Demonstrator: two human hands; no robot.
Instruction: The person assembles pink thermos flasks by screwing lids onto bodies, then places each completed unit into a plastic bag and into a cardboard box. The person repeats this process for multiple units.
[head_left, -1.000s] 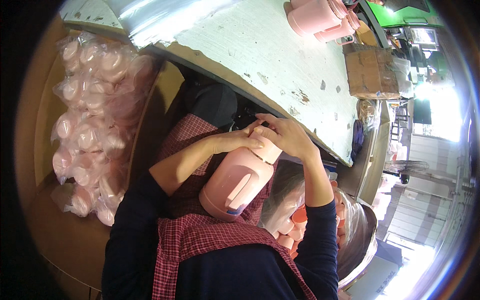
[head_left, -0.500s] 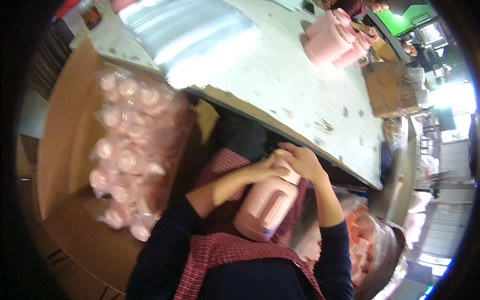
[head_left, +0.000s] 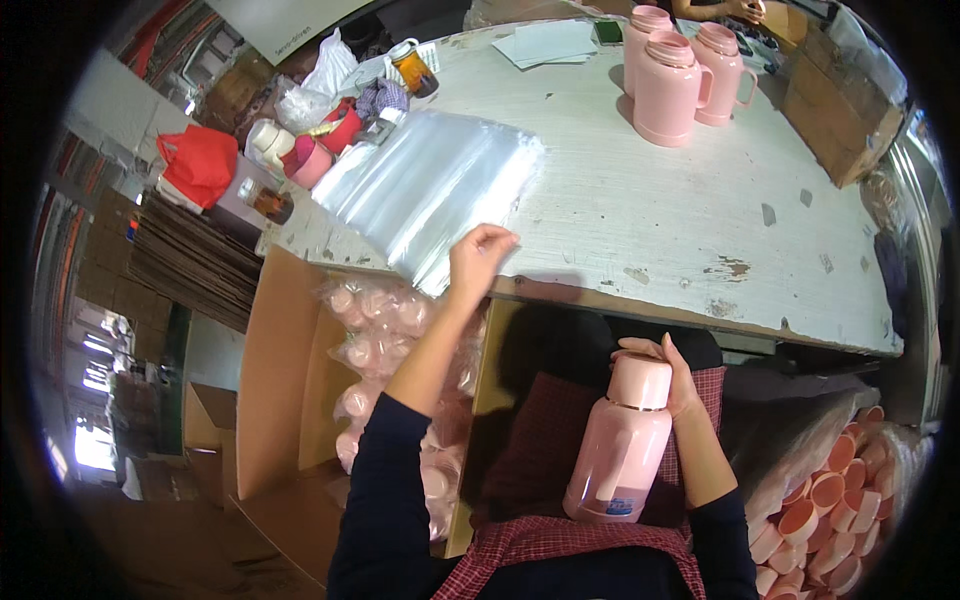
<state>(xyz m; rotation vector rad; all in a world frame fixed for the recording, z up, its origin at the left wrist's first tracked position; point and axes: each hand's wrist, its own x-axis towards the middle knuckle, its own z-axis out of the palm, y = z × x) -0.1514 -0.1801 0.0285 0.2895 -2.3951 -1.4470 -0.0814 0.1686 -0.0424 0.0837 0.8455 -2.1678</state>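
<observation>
A pink vacuum flask (head_left: 620,450) with a side handle and a pink cap stands tilted on my lap, against the checked apron. My right hand (head_left: 675,375) is curved round the far and right side of its cap (head_left: 640,382). On the table, my left hand (head_left: 478,262) is at the near right edge of a stack of clear plastic bags (head_left: 430,180). Its thumb and fingertips are pressed together. Whether a bag edge lies between them is too small to tell.
Uncapped pink flasks (head_left: 665,90) stand on the white table (head_left: 640,200). An open carton (head_left: 275,380) at my left holds bagged pink flasks (head_left: 365,350). At the lower right, a plastic sack (head_left: 775,480) holds several pink cups (head_left: 828,492). A cardboard box (head_left: 840,105) stands at the table's right.
My left hand has left the flask's cap and moved out to the bags on the table. The right hand stays at the cap. The view has turned, and the cap now sits level on the flask.
</observation>
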